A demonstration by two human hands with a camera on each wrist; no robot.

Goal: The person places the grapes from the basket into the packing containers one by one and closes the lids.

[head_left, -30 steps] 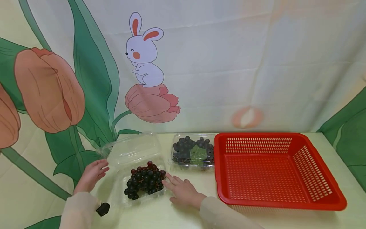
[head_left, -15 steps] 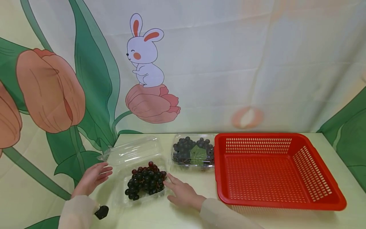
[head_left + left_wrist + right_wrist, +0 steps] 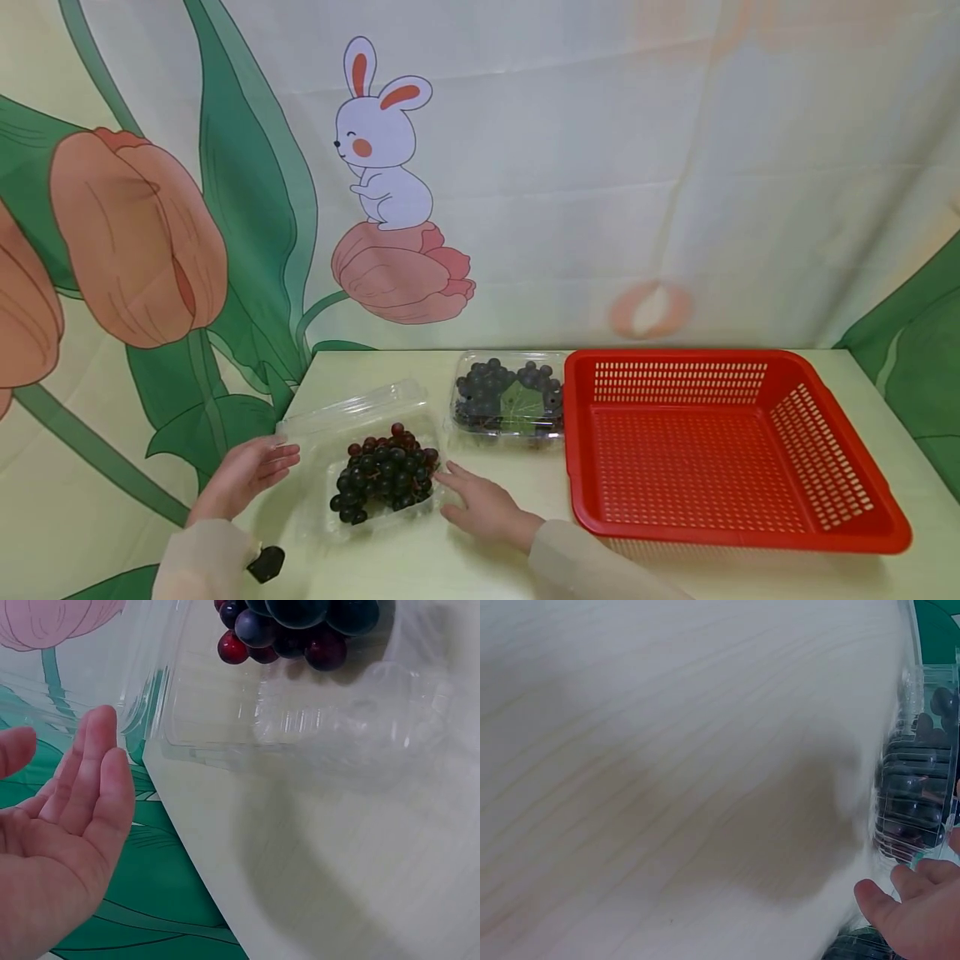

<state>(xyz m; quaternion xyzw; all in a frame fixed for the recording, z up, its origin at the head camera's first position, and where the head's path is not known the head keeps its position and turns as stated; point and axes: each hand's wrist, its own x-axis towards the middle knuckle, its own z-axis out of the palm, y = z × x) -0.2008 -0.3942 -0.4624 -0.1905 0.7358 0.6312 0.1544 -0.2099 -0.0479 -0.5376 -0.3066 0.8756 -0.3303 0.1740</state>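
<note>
A clear plastic clamshell box point(image 3: 337, 533) lies open on the table, with its lid point(image 3: 352, 410) raised at the back. Inside sits a bunch of dark grapes point(image 3: 386, 475), some of them reddish. At the box's left, my left hand point(image 3: 243, 477) is held palm inward with fingers extended; the left wrist view has its fingertips close to the lid, contact unclear. My right hand point(image 3: 483, 504) has its fingers spread at the box's right edge, the fingertips beside the grapes. Whether they touch the box I cannot tell. Neither hand holds anything.
Behind and right stands a second clamshell box point(image 3: 510, 396), closed, holding dark grapes and a green leaf. A red plastic basket point(image 3: 750, 542) occupies the table's right side. A curtain point(image 3: 562, 167) printed with tulips and a rabbit hangs behind the table. A small black object point(image 3: 266, 564) is by the left cuff.
The raised lid's top edge has dropped lower in the head view, and the lid looks narrower. The hands have shifted only slightly; the grapes and basket stay in place.
</note>
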